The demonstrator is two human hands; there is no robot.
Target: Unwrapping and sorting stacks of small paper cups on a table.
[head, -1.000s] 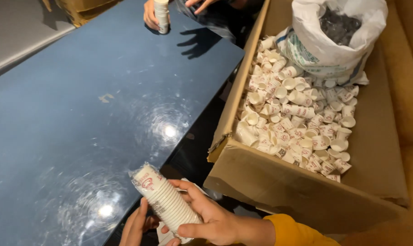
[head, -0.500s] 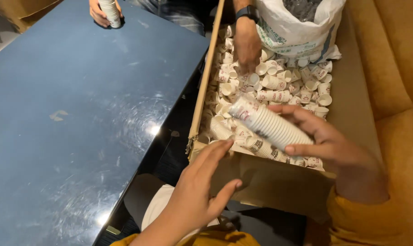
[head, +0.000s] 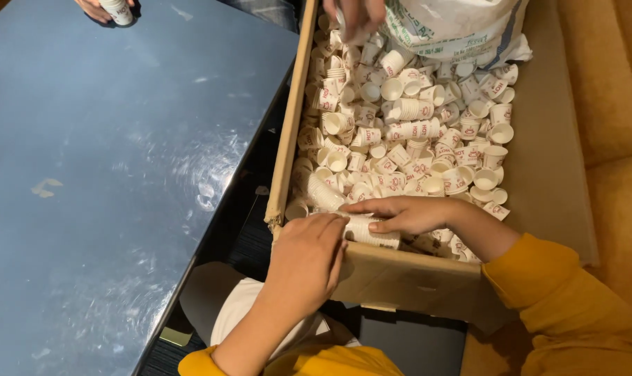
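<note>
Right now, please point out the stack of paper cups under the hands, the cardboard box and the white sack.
stack of paper cups [head: 373,235], head view, ribbed side.
cardboard box [head: 406,278], head view, near wall.
white sack [head: 455,28], head view, front face.

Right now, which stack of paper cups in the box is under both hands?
The stack of cups lying on its side at the box's near edge: the right hand covers it, the left hand touches its end.

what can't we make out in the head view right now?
- Stack of paper cups: mostly covered by the right hand and left hand; cup count not readable.
- Grip of either hand on the stack: fingertips hidden, cannot tell.
- White sack: cut off by the top edge; contents unseen.
- Another person's hand over the cardboard box: cropped by the top edge.
- Second hand holding a cup stack on the blue table: mostly out of frame.
</note>
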